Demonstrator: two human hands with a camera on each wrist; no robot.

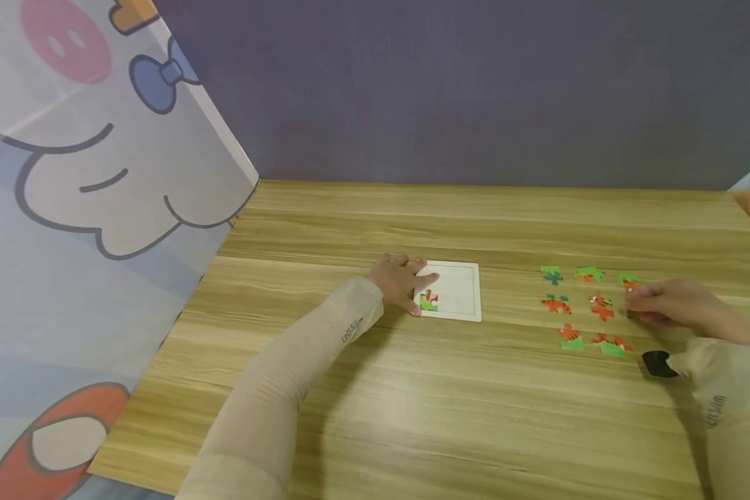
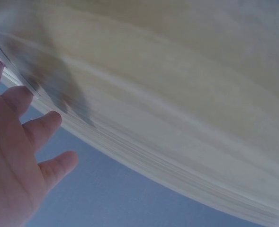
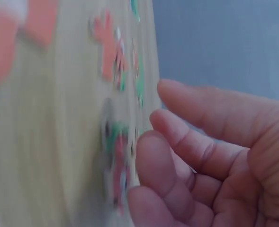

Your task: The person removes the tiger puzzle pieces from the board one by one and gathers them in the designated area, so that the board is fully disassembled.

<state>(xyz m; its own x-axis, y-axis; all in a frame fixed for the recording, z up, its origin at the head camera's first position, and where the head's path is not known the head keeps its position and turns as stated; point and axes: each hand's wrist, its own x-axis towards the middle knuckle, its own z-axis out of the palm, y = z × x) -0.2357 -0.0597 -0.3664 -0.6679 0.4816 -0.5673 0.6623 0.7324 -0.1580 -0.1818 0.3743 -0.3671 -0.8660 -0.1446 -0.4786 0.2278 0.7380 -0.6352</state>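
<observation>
My left hand [image 1: 400, 281] lies with spread fingers over the left edge of a white puzzle tray [image 1: 459, 292]. One jigsaw piece [image 1: 429, 301], green and red, sits in the tray's lower left corner beside the thumb. In the left wrist view the fingers [image 2: 42, 130] are spread apart. My right hand [image 1: 681, 305] hovers at the right end of a group of loose puzzle pieces. Its fingers are loosely bent, with a gap between thumb and fingertips in the right wrist view. Just past the fingertips is a green and red puzzle piece [image 3: 116, 165] on the table.
Several orange and green pieces, among them a tiger-striped piece [image 1: 556, 304], lie in rough rows on the wooden table [image 1: 462, 403]. A grey panel [image 1: 475, 90] stands along the back edge. A cartoon-printed wall [image 1: 69, 187] borders the left. A black device [image 1: 659, 363] is at the right wrist.
</observation>
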